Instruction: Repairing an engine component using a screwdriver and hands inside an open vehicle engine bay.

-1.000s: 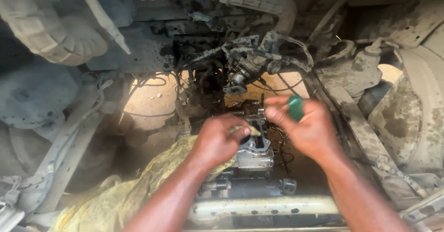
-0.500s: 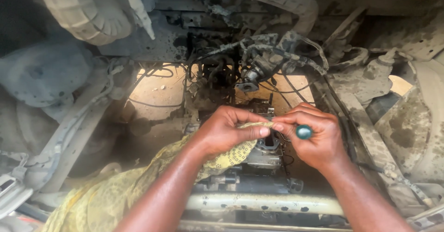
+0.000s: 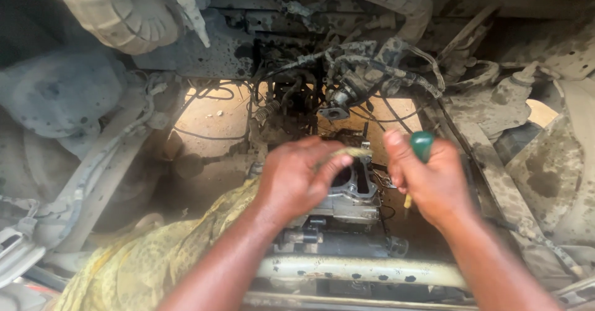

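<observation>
My left hand [image 3: 296,178] pinches a bit of yellowish cloth [image 3: 352,153] just above a grey metal engine block [image 3: 354,193] with round bores. My right hand [image 3: 431,181] is closed around a green-handled screwdriver [image 3: 422,145]; its handle sticks up past my fingers and its shaft points down beside the block. Both hands hover close together over the block, blurred by motion.
A yellow patterned rag [image 3: 142,261] lies at lower left. A pale metal crossbar [image 3: 359,271] runs in front. Dirty wiring and hoses [image 3: 365,75] hang behind the block. A ribbed hose [image 3: 118,20] is at upper left and a rusty frame rail [image 3: 489,181] at right.
The hands have drawn slightly apart; the right hand turned so the green handle points up. The left hand still holds the cloth over the block.
</observation>
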